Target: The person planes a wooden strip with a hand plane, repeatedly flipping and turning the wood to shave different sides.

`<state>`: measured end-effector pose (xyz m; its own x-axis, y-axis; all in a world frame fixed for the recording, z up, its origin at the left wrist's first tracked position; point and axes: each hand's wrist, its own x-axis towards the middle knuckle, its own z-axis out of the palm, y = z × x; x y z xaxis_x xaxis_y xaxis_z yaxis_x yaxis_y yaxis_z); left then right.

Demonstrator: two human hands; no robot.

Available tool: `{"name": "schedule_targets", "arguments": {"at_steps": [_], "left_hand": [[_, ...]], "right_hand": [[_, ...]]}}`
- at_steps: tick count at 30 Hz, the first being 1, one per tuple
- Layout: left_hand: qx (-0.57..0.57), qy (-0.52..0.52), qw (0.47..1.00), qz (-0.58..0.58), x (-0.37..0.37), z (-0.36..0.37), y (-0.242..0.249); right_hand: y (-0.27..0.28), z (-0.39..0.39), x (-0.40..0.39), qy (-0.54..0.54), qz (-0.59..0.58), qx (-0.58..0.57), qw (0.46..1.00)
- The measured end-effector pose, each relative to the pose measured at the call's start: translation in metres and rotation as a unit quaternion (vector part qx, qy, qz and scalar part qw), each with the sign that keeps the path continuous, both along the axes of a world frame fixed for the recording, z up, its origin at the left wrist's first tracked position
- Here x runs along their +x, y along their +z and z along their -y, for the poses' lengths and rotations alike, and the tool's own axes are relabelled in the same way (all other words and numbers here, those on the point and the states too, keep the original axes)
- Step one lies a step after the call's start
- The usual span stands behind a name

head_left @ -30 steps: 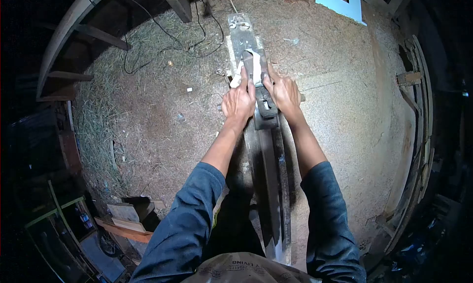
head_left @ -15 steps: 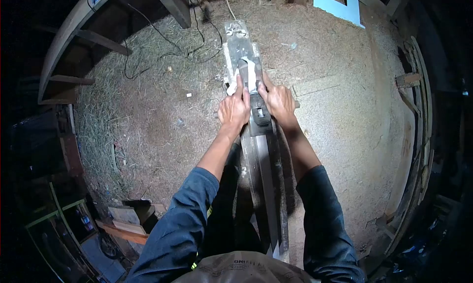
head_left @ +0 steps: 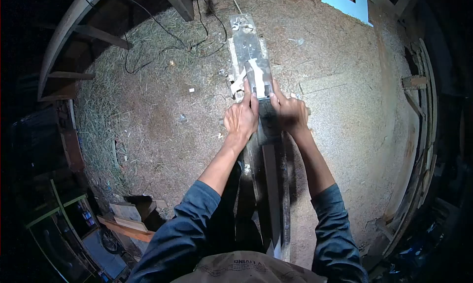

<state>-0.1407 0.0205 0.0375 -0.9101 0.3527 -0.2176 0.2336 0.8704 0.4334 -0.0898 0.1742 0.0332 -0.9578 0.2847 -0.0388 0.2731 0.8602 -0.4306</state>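
Note:
A hand plane (head_left: 269, 116) lies on a long narrow strip of wood (head_left: 270, 184) that runs away from my body along a narrow bench (head_left: 245, 42). My left hand (head_left: 240, 117) is closed round the plane's left side, thumb and forefinger stretched forward along its body. On the opposite side, my right hand (head_left: 291, 113) grips the plane in the same way. A pale curled shaving (head_left: 258, 80) shows at the plane's front part, between my fingers. The plane's blade is hidden.
Sawdust and dry grass cover the ground. A curved wooden frame (head_left: 64, 44) stands at the upper left, with dark cables (head_left: 170, 32) nearby. A white panel (head_left: 345, 6) lies at the upper right. Long boards (head_left: 427, 115) line the right side; wood pieces (head_left: 129, 216) sit lower left.
Both hands and the plane have moved slightly back toward my body along the bench. The view has shifted a little, and the shaving's shape at the plane looks different.

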Motion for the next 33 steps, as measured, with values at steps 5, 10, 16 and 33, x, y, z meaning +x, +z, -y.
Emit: {"name": "schedule_targets", "arguments": {"at_steps": [5, 10, 16, 33], "left_hand": [[0.024, 0.018, 0.999, -0.021, -0.010, -0.007, -0.008], [0.022, 0.025, 0.999, 0.005, -0.014, -0.008, 0.000], [0.031, 0.035, 0.999, -0.006, 0.011, -0.004, 0.002], [0.049, 0.020, 0.999, 0.015, -0.035, -0.012, 0.000]], "right_hand": [[-0.040, -0.011, -0.001, 0.044, -0.048, 0.023, 0.998], [0.007, -0.002, -0.012, -0.028, 0.017, -0.013, 0.999], [0.006, 0.002, 0.011, -0.026, -0.018, -0.030, 0.999], [-0.011, -0.011, -0.038, -0.052, -0.010, 0.023, 0.998]]}}
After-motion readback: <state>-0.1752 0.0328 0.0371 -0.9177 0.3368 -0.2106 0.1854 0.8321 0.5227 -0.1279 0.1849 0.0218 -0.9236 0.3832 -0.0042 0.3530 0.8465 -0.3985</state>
